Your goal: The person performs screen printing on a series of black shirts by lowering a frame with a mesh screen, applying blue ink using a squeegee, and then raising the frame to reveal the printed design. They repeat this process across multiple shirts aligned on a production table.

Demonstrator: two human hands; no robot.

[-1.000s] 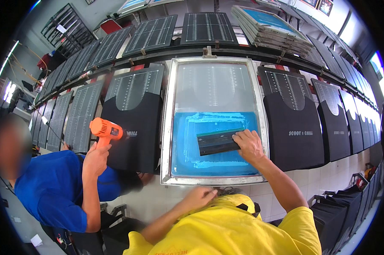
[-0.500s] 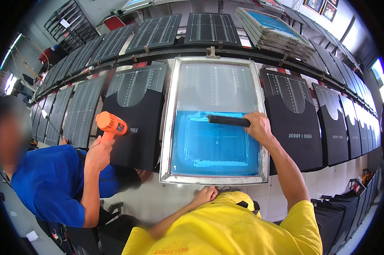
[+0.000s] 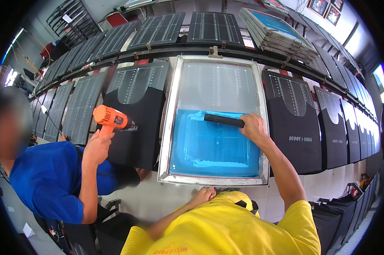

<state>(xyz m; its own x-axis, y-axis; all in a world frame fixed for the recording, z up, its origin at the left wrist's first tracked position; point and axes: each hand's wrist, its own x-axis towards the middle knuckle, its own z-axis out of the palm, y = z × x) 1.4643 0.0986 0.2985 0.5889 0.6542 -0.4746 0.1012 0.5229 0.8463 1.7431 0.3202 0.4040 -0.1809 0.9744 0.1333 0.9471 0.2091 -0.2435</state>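
Note:
My right hand (image 3: 254, 127) is wrapped round the right end of a black squeegee (image 3: 221, 119). The squeegee lies crosswise on a screen printing frame (image 3: 214, 180), near the upper edge of its blue stencil area (image 3: 217, 146). Pale streaks of ink outline a rectangle there. Below the frame's near edge, my left hand (image 3: 204, 195) is closed, with fingers curled. Whether it holds anything is hidden. The frame's far edge meets a metal clamp (image 3: 214, 52) on the rail, and a marked board shows through the clear upper mesh.
Black shirts on boards (image 3: 294, 127) flank the frame. At left, a co-worker in a blue shirt (image 3: 47, 178) points an orange heat gun (image 3: 111, 117) at a shirt's print. Stacked screens (image 3: 281, 36) stand at far right. Bare boards (image 3: 215, 27) line the far rail.
My right hand and the squeegee have shifted slightly left. The co-worker's heat gun has turned, and its nozzle now shows over the shirt print. My left hand stays about where it was.

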